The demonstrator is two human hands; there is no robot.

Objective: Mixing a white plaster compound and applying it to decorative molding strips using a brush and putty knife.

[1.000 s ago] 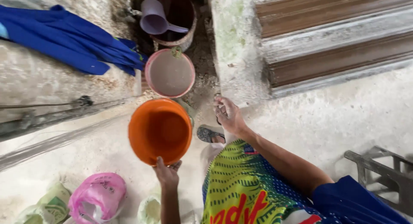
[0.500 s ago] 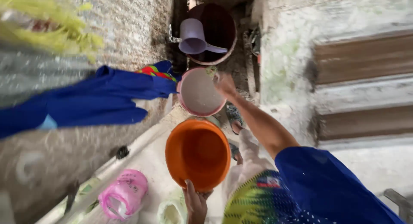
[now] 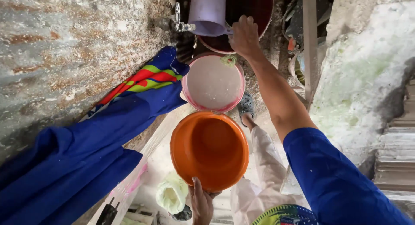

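**Two hands, two vessels, at the tap**

Right hand (image 3: 244, 35) is clasped on the handle of a lilac plastic scoop (image 3: 207, 12), held over a dark red barrel (image 3: 255, 13), just beside a metal tap (image 3: 180, 25). Left hand (image 3: 201, 203) grips the near rim of an empty orange basin (image 3: 209, 149), held above the pale concrete floor (image 3: 162, 156).

Below the barrel: one pink basin (image 3: 212, 83) of milky water. Left: rough, rust-streaked wall (image 3: 65, 47) with blue cloth (image 3: 82, 160) draped. Right: mossy concrete wall (image 3: 363, 82).

Count: two basins, one barrel, one scoop, one tap.
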